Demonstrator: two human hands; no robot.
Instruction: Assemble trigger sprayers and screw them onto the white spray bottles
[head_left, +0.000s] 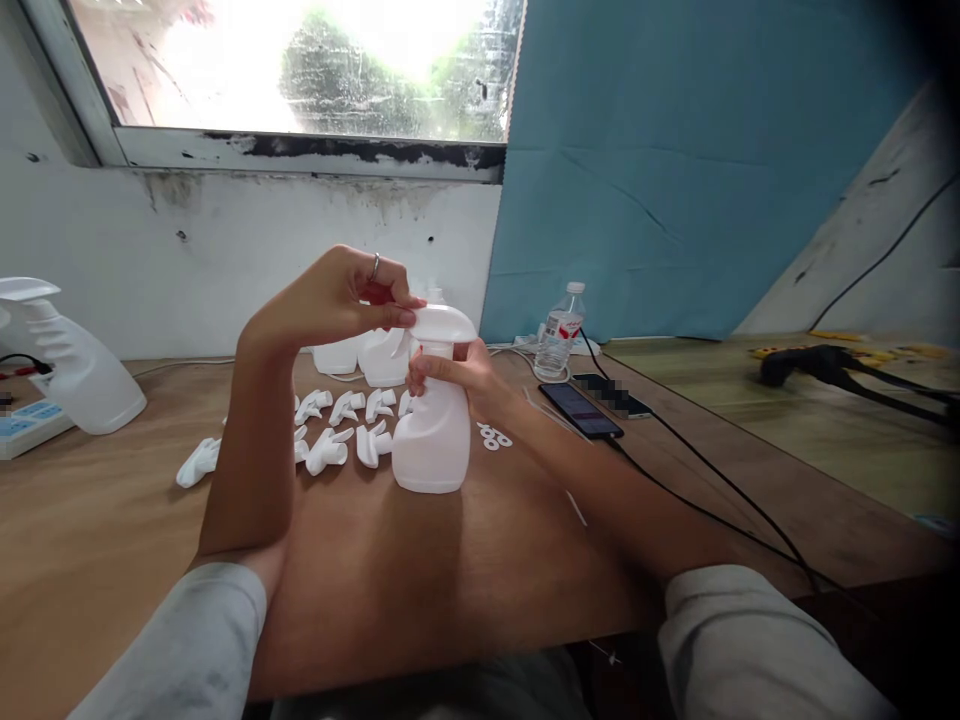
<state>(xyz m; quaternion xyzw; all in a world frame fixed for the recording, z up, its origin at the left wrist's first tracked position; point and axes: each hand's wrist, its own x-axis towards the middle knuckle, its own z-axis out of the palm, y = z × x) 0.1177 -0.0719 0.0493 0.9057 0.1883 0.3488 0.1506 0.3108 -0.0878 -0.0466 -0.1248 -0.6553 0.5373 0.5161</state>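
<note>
A white spray bottle stands upright in front of me with a trigger spray head on its neck. My left hand, a ring on one finger, pinches the back end of the spray head between thumb and fingertips. Around the neck just below, my right hand is closed on the spray bottle. Several loose white trigger spray heads lie in rows to the left, partly hidden by my left forearm. Small white rings lie right of the bottle.
More white bottles stand by the wall. An assembled spray bottle leans at far left beside a power strip. At right are a water bottle, phones and black cables.
</note>
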